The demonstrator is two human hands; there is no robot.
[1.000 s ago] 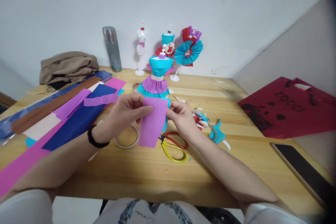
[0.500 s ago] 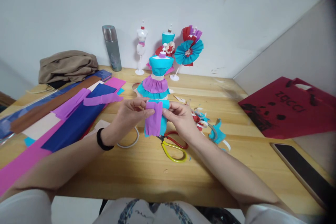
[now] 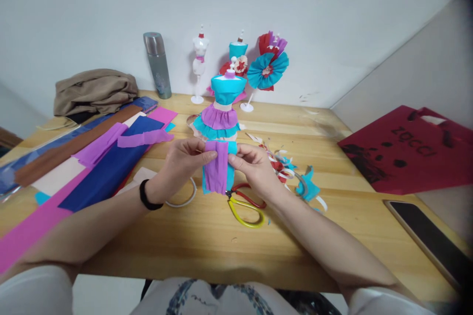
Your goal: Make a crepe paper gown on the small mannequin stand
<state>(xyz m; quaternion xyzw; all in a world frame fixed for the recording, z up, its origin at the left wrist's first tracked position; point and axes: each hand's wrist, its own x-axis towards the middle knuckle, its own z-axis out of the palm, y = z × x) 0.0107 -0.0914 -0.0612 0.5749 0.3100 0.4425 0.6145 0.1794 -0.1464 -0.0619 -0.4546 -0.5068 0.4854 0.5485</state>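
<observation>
Strip of purple crepe-like material (image 3: 217,172) lies against the front of a turquoise piece (image 3: 231,173), both raised between the hands, before the dressed mannequin (image 3: 220,119). Left hand (image 3: 190,155): grip narrow, thumb and fingers pinching the purple's upper left edge. Right hand (image 3: 254,165): pinching the turquoise at upper right, thumb tip by the purple edge (whether it presses both layers, cannot tell). Judgement: level top edges and light, even tension should prevent skew or tearing; lower ends best clear of the scissors (image 3: 246,223).
</observation>
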